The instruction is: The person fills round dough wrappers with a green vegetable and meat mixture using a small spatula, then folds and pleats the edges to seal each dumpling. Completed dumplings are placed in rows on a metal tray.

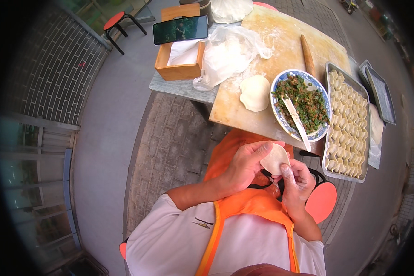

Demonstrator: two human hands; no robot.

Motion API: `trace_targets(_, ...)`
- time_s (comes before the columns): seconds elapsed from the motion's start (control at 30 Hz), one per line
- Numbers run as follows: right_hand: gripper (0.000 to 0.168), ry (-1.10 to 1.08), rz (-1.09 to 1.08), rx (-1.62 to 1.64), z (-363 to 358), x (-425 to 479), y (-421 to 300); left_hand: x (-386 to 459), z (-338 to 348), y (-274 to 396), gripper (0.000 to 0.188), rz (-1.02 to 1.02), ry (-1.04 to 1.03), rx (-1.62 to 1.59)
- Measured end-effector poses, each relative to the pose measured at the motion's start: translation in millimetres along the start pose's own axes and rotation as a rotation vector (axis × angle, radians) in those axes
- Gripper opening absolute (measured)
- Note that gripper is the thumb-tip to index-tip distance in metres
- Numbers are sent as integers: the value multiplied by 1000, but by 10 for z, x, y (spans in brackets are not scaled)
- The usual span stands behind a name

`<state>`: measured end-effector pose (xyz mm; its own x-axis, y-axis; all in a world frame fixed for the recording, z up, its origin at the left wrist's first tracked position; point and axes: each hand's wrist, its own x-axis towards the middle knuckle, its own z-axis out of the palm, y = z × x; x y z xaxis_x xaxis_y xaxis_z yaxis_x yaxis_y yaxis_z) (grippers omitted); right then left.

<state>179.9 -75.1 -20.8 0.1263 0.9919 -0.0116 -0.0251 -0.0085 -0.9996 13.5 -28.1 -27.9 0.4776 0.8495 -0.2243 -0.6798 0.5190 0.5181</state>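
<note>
Between my two hands, in front of my orange apron, I hold a round dough wrapper (275,160). My left hand (246,165) grips its left side with the thumb on top. The thumb and fingers of my right hand (296,177) pinch its lower right edge, and flour whitens them. Just beyond, a blue-and-white bowl (278,121) holds chopped green filling (302,95), with a white flat spatula (296,120) lying across it, its handle over the rim. Left of the bowl, a small stack of wrappers (255,93) lies on the floured wooden board (234,107).
A metal tray (346,176) of folded dumplings (346,127) stands right of the bowl. Behind the bowl lies a wooden rolling pin (307,55). A plastic bag of dough (227,55) and a phone (181,30) on a wooden box (179,71) are far left. A red stool (321,203) stands at my right.
</note>
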Motion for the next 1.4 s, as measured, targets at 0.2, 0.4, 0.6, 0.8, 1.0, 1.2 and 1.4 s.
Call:
trace_targets(0.2, 32, -67, -501, -632, -235, 85, -205, 0, -54, 103, 56, -64, 116, -104)
trace_targets(0.4, 75, 56, -651, -1044, -444, 516, -448, 7, -227, 94, 52, -72, 191, -90)
trace_targets(0.6, 64, -135, -569, -1148, -514, 679, -334, -7, -313, 116, 47, -6, 210, -152)
trace_targets(0.8, 45, -81, -589, -1025, -465, 708, -313, -39, -361, 154, 39, -9, 240, 4)
trace_targets(1.0, 35, 71, -720, -928, -295, 849, -447, -59, -310, 161, 40, -27, 202, 98)
trace_targets(1.2, 37, 73, -717, -835, -135, 1039, -481, -62, -282, 128, 45, -98, 214, 42)
trace_targets(1.4, 32, -22, -760, -925, -146, 1141, -428, -98, -255, 113, 37, -130, 196, 11)
